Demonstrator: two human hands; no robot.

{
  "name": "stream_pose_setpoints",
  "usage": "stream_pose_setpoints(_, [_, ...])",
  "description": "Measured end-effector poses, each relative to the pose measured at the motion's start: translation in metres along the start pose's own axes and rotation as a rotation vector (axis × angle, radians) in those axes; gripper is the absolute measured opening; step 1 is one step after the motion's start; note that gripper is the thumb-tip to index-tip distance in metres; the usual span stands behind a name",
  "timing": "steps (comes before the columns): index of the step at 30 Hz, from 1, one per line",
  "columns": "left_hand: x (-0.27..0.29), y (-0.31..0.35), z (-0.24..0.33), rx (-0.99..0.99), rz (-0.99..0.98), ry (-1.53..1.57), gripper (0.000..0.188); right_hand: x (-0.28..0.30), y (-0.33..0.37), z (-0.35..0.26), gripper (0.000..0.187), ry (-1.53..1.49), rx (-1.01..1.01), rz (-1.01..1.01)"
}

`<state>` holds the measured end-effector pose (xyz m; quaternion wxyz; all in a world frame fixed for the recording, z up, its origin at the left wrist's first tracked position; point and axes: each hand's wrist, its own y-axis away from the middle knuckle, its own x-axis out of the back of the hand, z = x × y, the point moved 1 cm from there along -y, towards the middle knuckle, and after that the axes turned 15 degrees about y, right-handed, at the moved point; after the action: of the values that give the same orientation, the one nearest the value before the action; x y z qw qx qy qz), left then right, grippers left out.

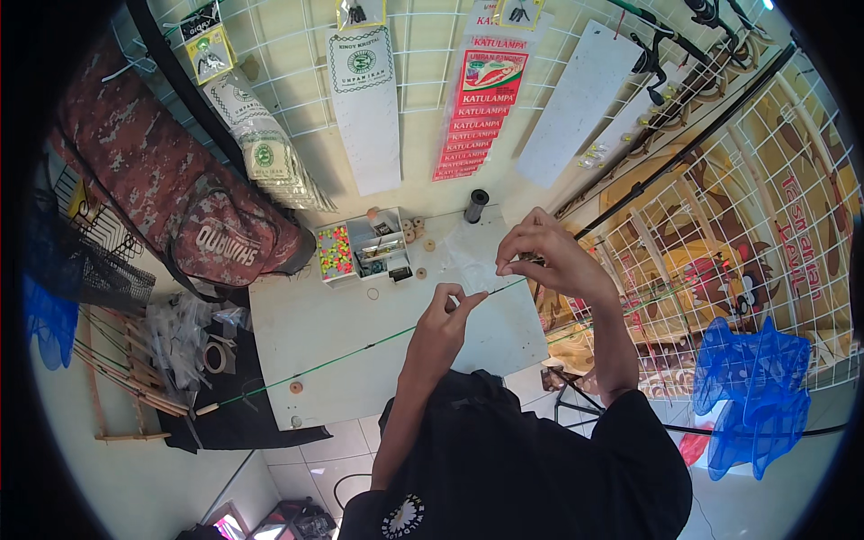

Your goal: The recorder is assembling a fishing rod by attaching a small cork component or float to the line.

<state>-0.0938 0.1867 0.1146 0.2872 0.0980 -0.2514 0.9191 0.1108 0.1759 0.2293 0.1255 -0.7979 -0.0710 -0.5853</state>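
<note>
Both grips pinched on a thin green rod (360,353), over a white table (306,324) (compartment box (364,252)), wire-grid wall (297,54).

One head-worn fisheye view is given, aimed steeply down from above the person's shoulders onto the white counter (324,333), which is seen close. The wire grid wall (423,81) is bent along the upper rim. Dark corners are left by the lens circle; no second view is shared.
</note>
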Motion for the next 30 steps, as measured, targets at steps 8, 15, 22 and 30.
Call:
stream_pose_setpoints(8, [0.0,0.001,-0.004,0.027,0.022,0.063,0.039,-0.02,0.004,0.013,0.01,-0.219,-0.057,-0.152])
stream_pose_setpoints(15, [0.002,0.0,-0.002,0.019,0.039,0.048,0.039,-0.02,0.003,0.011,0.01,-0.198,-0.055,-0.171])
stream_pose_setpoints(22, [0.002,0.0,-0.003,0.021,0.057,0.071,0.037,-0.024,0.002,0.013,0.009,-0.129,-0.032,-0.182])
stream_pose_setpoints(30, [0.002,-0.001,0.0,0.006,0.051,0.056,0.044,-0.026,0.0,0.011,0.01,-0.145,-0.056,-0.155])
